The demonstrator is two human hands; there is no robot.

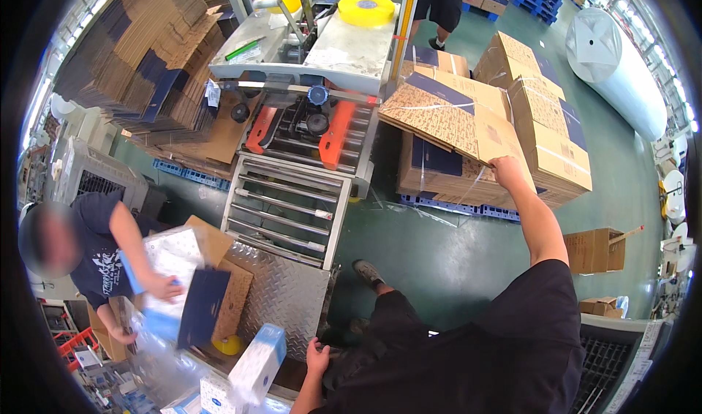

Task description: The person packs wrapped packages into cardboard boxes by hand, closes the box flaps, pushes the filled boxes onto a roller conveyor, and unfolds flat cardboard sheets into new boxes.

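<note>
My right hand (504, 171) grips the near edge of a flattened cardboard carton (486, 125), brown with a dark blue panel, on top of a strapped stack of flat cartons (439, 169). The top carton lies tilted across the stack, and a white strap crosses it. My left hand (317, 355) hangs low beside the edge of a metal tread-plate table (281, 297), its fingers loosely bent and apart, with nothing visible in them. Close to that hand stands a white and blue box (259, 363).
At left, a co-worker (110, 253) handles blue-white packs over an open carton (234, 297). A roller conveyor (285, 202) leads to a taping machine (314, 48). More carton stacks (541, 114) stand beside mine; a large white roll (614, 70) lies far right. Another person (439, 8) stands behind.
</note>
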